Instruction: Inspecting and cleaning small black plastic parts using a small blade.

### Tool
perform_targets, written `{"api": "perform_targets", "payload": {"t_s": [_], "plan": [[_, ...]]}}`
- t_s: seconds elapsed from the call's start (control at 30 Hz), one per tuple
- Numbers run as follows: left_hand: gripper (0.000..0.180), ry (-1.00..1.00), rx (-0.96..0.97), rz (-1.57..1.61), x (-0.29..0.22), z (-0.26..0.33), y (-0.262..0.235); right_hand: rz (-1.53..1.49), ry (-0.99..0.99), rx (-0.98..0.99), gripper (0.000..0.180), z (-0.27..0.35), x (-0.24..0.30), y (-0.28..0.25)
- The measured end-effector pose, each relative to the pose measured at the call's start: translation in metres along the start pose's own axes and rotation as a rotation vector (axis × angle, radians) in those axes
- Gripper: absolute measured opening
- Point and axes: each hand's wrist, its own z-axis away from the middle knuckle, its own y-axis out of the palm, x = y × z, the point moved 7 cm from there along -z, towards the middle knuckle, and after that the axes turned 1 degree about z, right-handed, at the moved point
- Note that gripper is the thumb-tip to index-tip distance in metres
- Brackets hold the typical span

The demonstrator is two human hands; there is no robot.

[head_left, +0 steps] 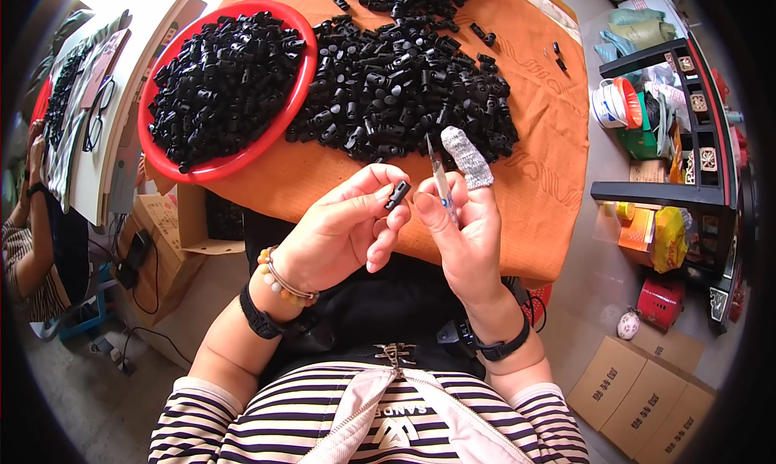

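My left hand (343, 221) pinches a small black plastic cord lock (397, 196) between thumb and fingertips, above the table's near edge. Just right of it, my right hand (467, 229) grips a slim craft knife (441, 183), its narrow blade pointing up and away from me. The blade and the cord lock are apart. A grey knitted finger cover (469, 158) sits on the right index finger, which stretches forward. Beyond both hands a large heap of similar black cord locks (396, 92) lies on the orange tablecloth (541, 165).
A red round basin (305, 84), piled with black pieces, stands at the table's left. A few loose pieces (559, 56) lie far right. An open cardboard box (192, 221) is below left. Right of the table are a dark shelf (647, 191) and flattened cartons (638, 395).
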Motion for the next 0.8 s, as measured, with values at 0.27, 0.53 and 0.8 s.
{"api": "perform_targets", "payload": {"t_s": [0.27,0.53,0.8], "plan": [[0.022,-0.006,0.000,0.092,-0.002,0.003,-0.002,0.081,-0.003,0.093,0.060,0.008,0.009,0.004],[0.024,-0.010,-0.001,0.086,-0.002,0.005,-0.005,0.204,-0.009,0.123,0.041,0.010,0.008,0.004],[0.023,-0.008,-0.005,0.066,-0.002,0.005,-0.005,0.200,-0.039,0.133,0.039,0.010,0.007,0.005]]}}
